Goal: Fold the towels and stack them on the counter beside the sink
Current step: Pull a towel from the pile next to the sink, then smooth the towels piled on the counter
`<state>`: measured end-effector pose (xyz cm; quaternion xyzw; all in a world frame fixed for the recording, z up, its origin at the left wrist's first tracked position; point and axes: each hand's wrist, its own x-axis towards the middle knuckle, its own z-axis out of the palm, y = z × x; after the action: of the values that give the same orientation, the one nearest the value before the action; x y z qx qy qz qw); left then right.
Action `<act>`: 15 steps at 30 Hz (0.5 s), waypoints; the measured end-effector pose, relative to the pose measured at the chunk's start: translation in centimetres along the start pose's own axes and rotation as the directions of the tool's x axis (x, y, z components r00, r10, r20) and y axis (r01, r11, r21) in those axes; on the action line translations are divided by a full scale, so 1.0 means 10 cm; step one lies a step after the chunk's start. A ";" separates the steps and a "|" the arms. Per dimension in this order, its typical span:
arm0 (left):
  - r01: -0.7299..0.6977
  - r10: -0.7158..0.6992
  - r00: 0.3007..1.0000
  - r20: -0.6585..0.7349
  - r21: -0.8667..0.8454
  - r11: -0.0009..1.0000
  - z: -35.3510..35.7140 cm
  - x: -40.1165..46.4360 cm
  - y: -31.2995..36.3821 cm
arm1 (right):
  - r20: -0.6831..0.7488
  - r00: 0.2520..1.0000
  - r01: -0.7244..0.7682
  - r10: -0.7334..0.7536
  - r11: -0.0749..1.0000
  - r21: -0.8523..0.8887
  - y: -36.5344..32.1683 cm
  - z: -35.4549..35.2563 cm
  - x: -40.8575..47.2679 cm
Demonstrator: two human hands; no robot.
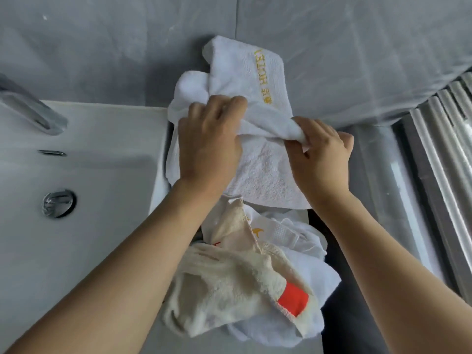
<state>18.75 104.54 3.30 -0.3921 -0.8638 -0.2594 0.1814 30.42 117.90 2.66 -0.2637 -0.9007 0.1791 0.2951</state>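
1. A white hotel towel (258, 159), lettered in gold along one band, was seen lying on the grey tabletop (332, 72) just beside the white sink (102, 162), its far end bunched against the wall.
2. The left hand (208, 141) was laid over the towel's left part with its fingers curled into the cloth, so that a fold of it was gripped.
3. The right hand (321, 152) was closed round a gathered ridge of the same towel at its right edge, the cloth being pinched between thumb and fingers.
4. The step in hand was judged to be the making of a fold across the towel's middle.
5. For a good fold, the gripped ridge would best be drawn taut between both hands, the edges brought level, and the bunched far end smoothed flat before anything is stacked on it.
6. A heap of unfolded towels (245, 284), cream and white with an orange patch, was seen nearer the person, touching the white towel's near edge; it was judged best kept out of the fold.
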 end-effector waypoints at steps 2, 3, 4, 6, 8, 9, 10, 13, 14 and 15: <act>-0.016 0.014 0.998 -0.058 -0.031 0.999 -0.28 -0.12 0.13 | -0.039 0.999 0.040 -0.038 0.997 0.061 -0.12 -0.24 -0.13; -0.023 0.019 0.997 -0.075 -0.055 0.998 -0.42 -0.18 0.19 | -0.057 0.997 0.057 -0.051 0.993 0.105 -0.17 -0.34 -0.21; -0.032 0.025 0.996 -0.088 -0.079 0.996 -0.54 -0.25 0.25 | -0.077 0.995 0.068 -0.056 0.985 0.161 -0.22 -0.44 -0.28; -0.042 0.029 0.994 -0.110 -0.123 0.992 -0.78 -0.37 0.36 | -0.116 0.993 0.057 -0.026 0.959 0.279 -0.30 -0.61 -0.43; -0.051 0.035 0.994 -0.104 -0.157 0.986 -0.97 -0.51 0.48 | -0.136 0.990 0.026 0.025 0.930 0.366 -0.36 -0.75 -0.58; -0.058 0.042 0.995 -0.093 -0.170 0.984 -1.05 -0.59 0.54 | -0.143 0.989 0.023 0.039 0.915 0.403 -0.37 -0.82 -0.65; -0.066 0.052 0.995 -0.081 -0.177 0.982 -1.11 -0.66 0.59 | -0.148 0.988 0.025 0.045 0.898 0.439 -0.39 -0.88 -0.74; -0.108 0.094 0.992 -0.080 -0.191 0.976 -1.26 -0.91 0.70 | -0.155 0.986 0.027 0.065 0.849 0.528 -0.43 -1.00 -1.01; -0.129 0.112 0.989 -0.093 -0.196 0.972 -1.30 -0.98 0.72 | -0.160 0.984 0.021 0.080 0.836 0.548 -0.46 -1.02 -1.09; -0.148 0.128 0.986 -0.110 -0.199 0.969 -1.33 -1.04 0.74 | -0.167 0.981 0.017 0.094 0.825 0.565 -0.50 -1.03 -1.17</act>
<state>32.41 94.74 10.78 -0.4550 -0.7931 -0.3530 0.1986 43.04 108.90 7.77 -0.1985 -0.7702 0.4173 0.4396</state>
